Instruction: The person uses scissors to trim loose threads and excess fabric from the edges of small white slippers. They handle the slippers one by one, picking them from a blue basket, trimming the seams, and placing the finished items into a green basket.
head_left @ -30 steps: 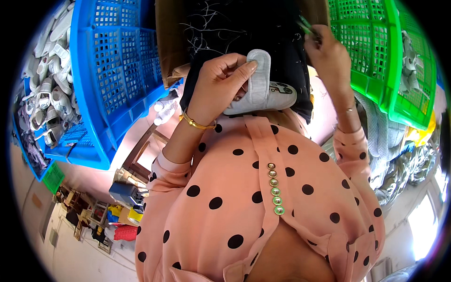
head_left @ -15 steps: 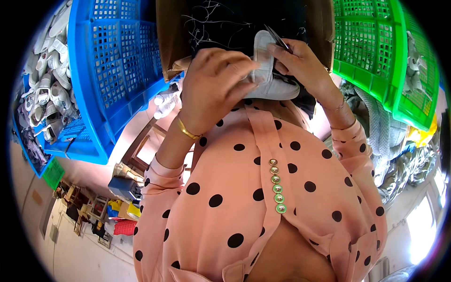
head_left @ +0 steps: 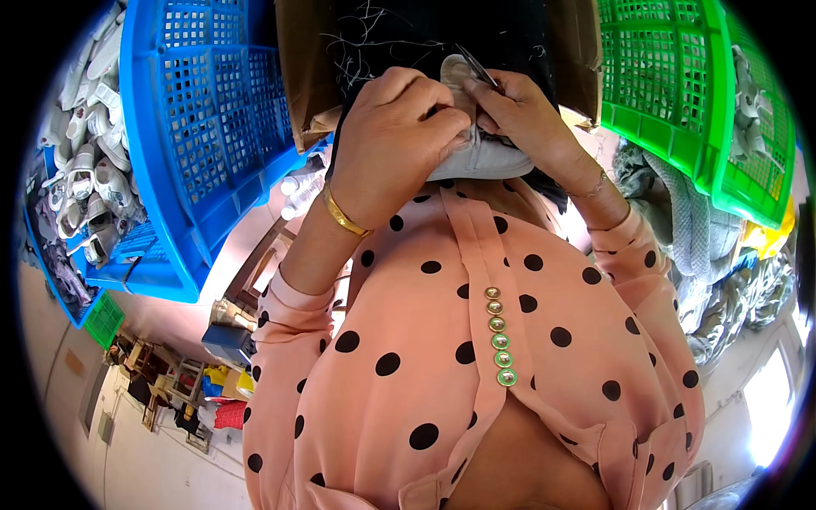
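Close in front of my body, a white shoe (head_left: pixel 489 161) is held over black cloth strewn with loose white threads. My left hand (head_left: pixel 399 132) has its fingers curled in a pinch at the near-left side of the shoe, and they hide part of it. The fingers of my right hand (head_left: pixel 520 110) are closed round small dark metal scissors (head_left: pixel 478 68), whose pointed blades stick out toward the far left. That same hand also grips the shoe by its raised pale tongue (head_left: pixel 456 75). Whatever lies between my left fingertips is hidden.
Brown cardboard (head_left: pixel 308 72) flanks the black cloth (head_left: pixel 399 55). To the left stands a blue plastic crate (head_left: pixel 157 127), with white shoes (head_left: pixel 85 174) piled beyond it. A green crate (head_left: pixel 671 127) is on the right, above grey shoe pieces (head_left: pixel 701 225).
My left hand has closed from loosely spread, blurred fingers into a pinch at the shoe. The shoe and my right hand with the scissors have shifted slightly left.
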Demonstrator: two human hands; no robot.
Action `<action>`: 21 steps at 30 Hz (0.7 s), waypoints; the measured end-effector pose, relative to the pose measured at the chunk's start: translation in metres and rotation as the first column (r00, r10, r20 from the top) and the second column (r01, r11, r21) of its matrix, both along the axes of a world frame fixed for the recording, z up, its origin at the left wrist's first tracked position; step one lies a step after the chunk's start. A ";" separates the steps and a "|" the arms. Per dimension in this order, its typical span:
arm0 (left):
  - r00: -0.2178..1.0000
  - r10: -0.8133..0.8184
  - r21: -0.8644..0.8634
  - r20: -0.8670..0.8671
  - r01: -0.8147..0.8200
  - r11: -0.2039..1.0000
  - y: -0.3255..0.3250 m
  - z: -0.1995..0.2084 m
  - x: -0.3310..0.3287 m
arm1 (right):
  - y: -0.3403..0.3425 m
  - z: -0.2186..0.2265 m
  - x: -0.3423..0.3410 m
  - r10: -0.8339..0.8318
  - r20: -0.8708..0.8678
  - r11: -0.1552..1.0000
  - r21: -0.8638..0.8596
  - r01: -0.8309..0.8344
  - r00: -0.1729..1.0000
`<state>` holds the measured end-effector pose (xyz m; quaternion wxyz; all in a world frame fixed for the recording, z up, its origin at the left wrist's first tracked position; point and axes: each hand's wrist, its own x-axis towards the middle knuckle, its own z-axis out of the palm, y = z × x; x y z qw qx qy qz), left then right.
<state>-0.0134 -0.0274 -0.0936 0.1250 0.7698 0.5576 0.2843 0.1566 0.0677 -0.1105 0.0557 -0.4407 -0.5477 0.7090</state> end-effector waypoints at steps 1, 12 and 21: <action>1.000 -0.019 0.013 -0.021 0.019 1.000 0.001 -0.002 0.000 | 0.000 -0.002 0.000 0.004 -0.003 1.000 0.006 -0.004 1.000; 0.606 0.472 -0.644 0.640 0.088 0.760 -0.005 -0.026 -0.001 | 0.003 0.007 0.038 0.164 0.354 0.424 0.818 -0.390 0.921; 0.352 0.572 -0.643 0.741 0.126 0.755 -0.007 -0.028 0.007 | -0.005 0.025 0.030 0.193 0.506 0.094 0.843 -0.529 0.841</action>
